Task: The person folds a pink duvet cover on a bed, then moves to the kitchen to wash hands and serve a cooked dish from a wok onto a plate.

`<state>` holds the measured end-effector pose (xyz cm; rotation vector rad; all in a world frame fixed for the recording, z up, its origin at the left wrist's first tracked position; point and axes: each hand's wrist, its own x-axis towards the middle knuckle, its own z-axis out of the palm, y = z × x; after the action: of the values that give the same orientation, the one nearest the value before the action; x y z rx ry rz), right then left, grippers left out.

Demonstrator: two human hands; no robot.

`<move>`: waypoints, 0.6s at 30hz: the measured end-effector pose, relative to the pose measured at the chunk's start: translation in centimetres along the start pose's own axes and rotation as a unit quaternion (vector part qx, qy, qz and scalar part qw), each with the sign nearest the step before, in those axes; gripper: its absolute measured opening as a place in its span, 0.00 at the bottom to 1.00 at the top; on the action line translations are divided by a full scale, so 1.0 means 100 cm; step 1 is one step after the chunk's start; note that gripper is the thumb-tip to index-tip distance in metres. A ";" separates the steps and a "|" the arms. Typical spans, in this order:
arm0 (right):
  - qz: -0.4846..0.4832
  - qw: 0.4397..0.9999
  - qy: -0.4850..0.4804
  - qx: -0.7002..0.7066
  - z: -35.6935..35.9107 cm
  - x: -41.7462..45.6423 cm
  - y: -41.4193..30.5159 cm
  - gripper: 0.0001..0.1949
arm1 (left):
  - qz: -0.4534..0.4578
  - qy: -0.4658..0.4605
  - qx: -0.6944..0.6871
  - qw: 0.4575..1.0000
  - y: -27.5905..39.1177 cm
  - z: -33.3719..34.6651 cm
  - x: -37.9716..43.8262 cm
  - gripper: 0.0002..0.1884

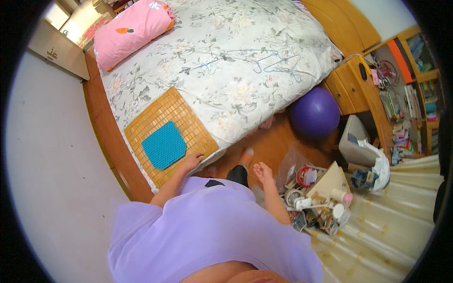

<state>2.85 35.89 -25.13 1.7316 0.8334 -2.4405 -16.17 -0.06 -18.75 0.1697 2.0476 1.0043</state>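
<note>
My left hand [193, 160] rests at the near corner of a bamboo mat [198, 139], close to the bed's edge, and grips nothing that I can see. On the mat lies a blue honeycomb seat cushion [164, 145]. My right hand [262, 172] hangs over the wooden floor with its fingers loosely curled and apart, holding nothing. Wire clothes hangers [283, 67] lie on the floral bedsheet [240, 92] further back. A pink pillow [136, 32] with a carrot print is at the bed's far left.
A purple exercise ball [315, 112] stands between the bed and a wooden desk [371, 95]. A grey chair [355, 141] is at the desk. To my right, a cluttered small table [331, 180] stands by a pale curtain [385, 219]. A wall [60, 141] runs along my left.
</note>
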 end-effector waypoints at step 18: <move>-0.075 0.997 -0.014 0.007 0.236 0.412 -0.432 0.12 | -0.050 0.132 0.106 0.984 0.116 0.057 0.210 0.17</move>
<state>-47.33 73.60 -38.74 1.6931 0.9793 -2.5628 -28.15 20.33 -25.51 0.0428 2.3800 0.7787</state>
